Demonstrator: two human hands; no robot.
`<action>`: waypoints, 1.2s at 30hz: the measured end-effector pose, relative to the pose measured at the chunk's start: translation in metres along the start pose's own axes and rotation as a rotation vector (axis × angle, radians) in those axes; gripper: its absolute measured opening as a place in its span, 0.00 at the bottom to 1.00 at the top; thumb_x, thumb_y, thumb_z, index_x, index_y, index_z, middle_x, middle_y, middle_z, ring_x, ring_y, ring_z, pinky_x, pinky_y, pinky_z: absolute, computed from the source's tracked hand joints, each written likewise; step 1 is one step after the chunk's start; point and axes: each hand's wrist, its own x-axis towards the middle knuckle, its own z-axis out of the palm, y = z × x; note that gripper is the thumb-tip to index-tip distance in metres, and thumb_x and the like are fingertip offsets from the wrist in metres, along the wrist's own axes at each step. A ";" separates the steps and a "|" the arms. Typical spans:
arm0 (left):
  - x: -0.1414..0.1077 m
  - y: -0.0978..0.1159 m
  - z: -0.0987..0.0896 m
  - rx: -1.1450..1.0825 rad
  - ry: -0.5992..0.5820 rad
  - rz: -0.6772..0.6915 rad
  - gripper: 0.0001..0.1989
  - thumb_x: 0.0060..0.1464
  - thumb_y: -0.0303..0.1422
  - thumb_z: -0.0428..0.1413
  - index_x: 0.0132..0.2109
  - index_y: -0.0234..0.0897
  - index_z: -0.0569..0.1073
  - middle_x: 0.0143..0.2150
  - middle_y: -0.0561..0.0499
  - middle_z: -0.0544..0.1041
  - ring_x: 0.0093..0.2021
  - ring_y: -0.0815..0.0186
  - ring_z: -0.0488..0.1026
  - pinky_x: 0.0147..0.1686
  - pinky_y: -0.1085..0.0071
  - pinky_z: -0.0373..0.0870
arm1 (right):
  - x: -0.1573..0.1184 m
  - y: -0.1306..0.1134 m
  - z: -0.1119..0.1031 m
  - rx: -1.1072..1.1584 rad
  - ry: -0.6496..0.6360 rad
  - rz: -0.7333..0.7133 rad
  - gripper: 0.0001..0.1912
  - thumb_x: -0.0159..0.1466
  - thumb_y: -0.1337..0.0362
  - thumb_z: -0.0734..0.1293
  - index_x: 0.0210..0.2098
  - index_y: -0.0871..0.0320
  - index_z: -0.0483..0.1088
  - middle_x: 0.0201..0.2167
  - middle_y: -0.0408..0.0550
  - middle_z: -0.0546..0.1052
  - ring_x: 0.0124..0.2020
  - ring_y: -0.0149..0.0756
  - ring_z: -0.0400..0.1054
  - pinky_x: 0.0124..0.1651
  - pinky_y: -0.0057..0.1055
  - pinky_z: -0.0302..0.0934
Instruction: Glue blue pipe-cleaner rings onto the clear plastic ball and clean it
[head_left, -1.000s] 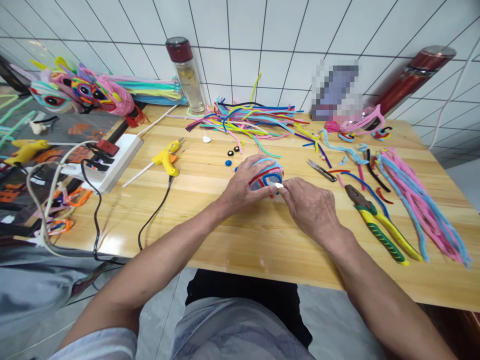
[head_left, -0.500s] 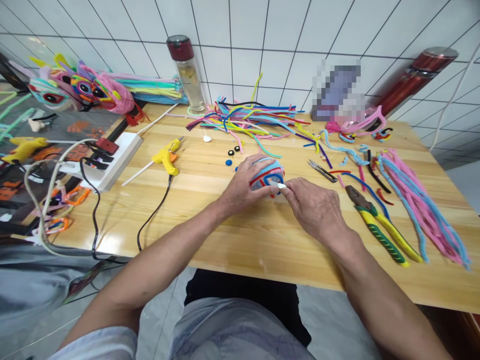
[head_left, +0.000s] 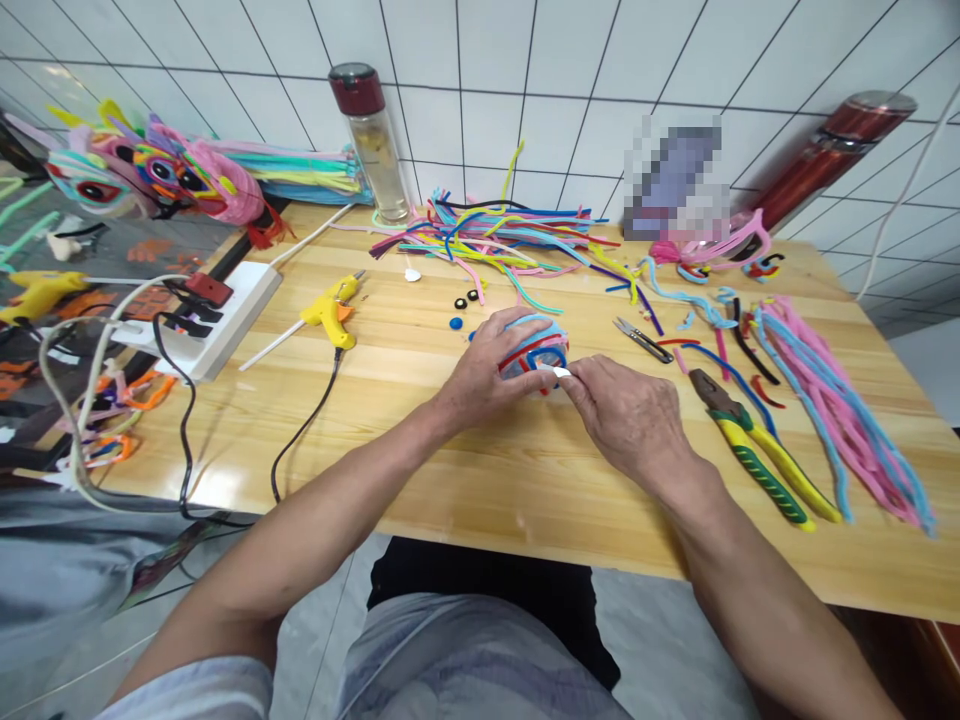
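My left hand (head_left: 495, 362) is wrapped round a light blue pipe-cleaner head (head_left: 541, 328) with red stripes and a dark blue ring on its near side. My right hand (head_left: 626, 405) pinches a small white piece (head_left: 559, 371) between thumb and forefinger, its tip at the blue ring. Whether the piece touches inside the ring I cannot tell. Just beyond my left hand lie a blue bead-like dot (head_left: 456, 323) and two black-and-white round eyes (head_left: 466, 299). Another small white piece (head_left: 412, 275) lies further back.
A yellow glue gun (head_left: 330, 312) and a white power strip (head_left: 232, 325) with cables stand left. Loose pipe cleaners (head_left: 510, 235) are heaped at the back. Snips (head_left: 643, 341), pliers (head_left: 750, 450) and a pink-and-blue bundle (head_left: 840, 410) lie right. A glass bottle (head_left: 375, 150) stands by the wall.
Both hands stay almost in place on the blue head. The white piece has shifted very slightly against the ring; the view has tilted a little.
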 end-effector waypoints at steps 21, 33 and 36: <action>-0.003 0.003 0.003 -0.031 0.063 -0.031 0.30 0.59 0.51 0.63 0.62 0.41 0.74 0.65 0.39 0.71 0.68 0.53 0.68 0.68 0.52 0.65 | -0.002 -0.012 0.003 -0.001 0.076 0.045 0.24 0.78 0.53 0.53 0.36 0.58 0.74 0.29 0.47 0.79 0.28 0.31 0.70 0.27 0.31 0.44; -0.002 0.001 0.004 -0.038 0.052 -0.037 0.32 0.60 0.53 0.61 0.64 0.41 0.72 0.66 0.39 0.71 0.68 0.52 0.67 0.69 0.52 0.64 | -0.003 -0.013 0.003 0.043 0.075 0.094 0.23 0.78 0.52 0.54 0.38 0.57 0.74 0.32 0.46 0.80 0.30 0.32 0.71 0.28 0.31 0.44; -0.002 0.000 0.004 -0.038 0.055 -0.033 0.34 0.59 0.55 0.60 0.65 0.41 0.71 0.65 0.38 0.70 0.68 0.52 0.67 0.69 0.53 0.63 | -0.003 -0.009 0.001 0.051 0.078 0.083 0.23 0.78 0.53 0.54 0.38 0.57 0.74 0.31 0.46 0.79 0.30 0.32 0.71 0.28 0.31 0.45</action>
